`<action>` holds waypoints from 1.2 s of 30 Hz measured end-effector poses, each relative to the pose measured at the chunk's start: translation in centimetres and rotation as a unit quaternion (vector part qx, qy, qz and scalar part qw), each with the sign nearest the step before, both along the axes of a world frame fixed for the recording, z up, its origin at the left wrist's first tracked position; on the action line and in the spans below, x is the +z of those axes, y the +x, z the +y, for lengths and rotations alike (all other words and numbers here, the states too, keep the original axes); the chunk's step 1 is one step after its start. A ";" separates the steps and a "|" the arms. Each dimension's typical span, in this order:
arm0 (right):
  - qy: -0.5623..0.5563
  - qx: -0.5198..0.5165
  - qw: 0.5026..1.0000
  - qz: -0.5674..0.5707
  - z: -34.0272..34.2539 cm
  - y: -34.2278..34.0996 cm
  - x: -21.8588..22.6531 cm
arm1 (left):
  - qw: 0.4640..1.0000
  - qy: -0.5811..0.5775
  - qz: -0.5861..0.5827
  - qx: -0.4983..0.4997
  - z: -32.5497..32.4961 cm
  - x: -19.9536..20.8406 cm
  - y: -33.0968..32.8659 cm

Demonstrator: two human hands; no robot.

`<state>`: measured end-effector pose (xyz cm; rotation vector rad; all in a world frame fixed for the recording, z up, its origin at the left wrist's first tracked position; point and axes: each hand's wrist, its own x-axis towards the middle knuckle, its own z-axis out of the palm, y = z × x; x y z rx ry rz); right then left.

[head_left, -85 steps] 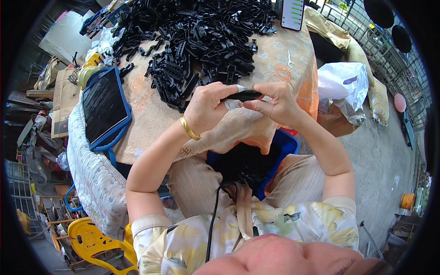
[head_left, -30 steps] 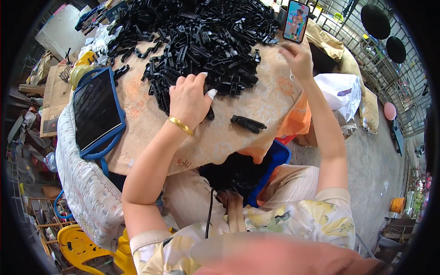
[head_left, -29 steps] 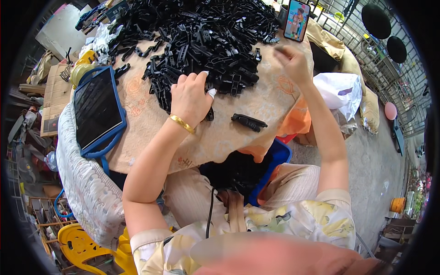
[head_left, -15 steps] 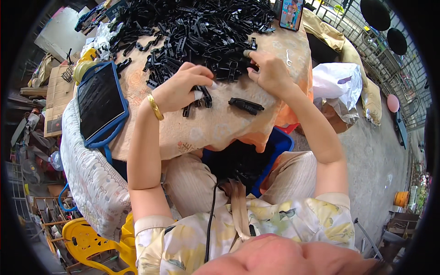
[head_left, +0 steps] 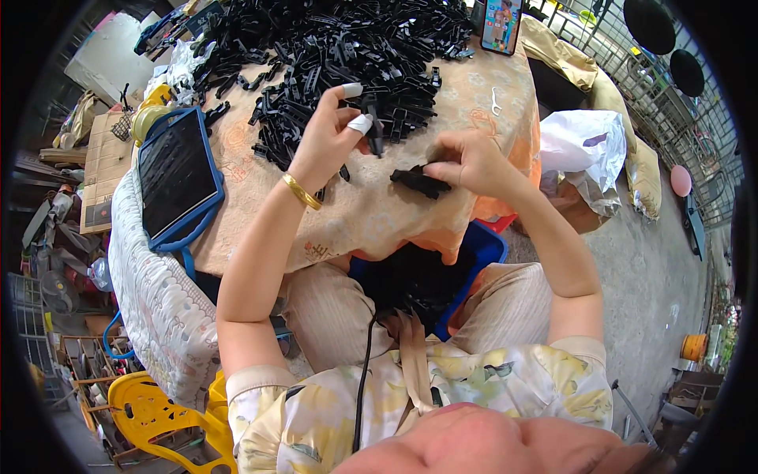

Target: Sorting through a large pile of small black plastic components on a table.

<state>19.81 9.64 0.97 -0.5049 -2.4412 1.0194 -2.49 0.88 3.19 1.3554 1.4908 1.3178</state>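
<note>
My left hand, white tape around its thumb and a fingertip, holds a small slim black plastic piece upright at the near edge of a large heap of similar black pieces. To the right, my right hand closes its thumb and fingers on the end of a small black bundle lying on the cloth. The bundle's make-up is too blurred to tell. A few loose black pieces lie beneath my left wrist, partly hidden by it.
A patterned peach cloth covers the table. At left stands a blue-framed dark tablet; at the far right, a phone. A small white wrench-like tool lies at right. Below the table edge sits a blue bin with dark contents.
My left hand has lifted a black piece and turned upward by the heap. My right hand has come back from the heap toward me and taken hold of the black bundle.
</note>
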 end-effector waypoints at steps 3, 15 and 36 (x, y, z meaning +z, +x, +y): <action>-0.238 -0.005 0.970 0.043 -1.7 -0.9 0.7 | 0.986 0.022 -0.164 -0.031 0.0 -0.6 1.2; -0.110 -0.112 0.971 0.179 -1.9 -3.4 -0.9 | 0.975 0.024 -0.217 -0.050 -0.7 -1.6 3.0; 0.049 -0.028 0.993 0.106 -1.4 -0.9 1.4 | 0.972 0.172 0.156 -0.045 -1.5 -1.1 3.2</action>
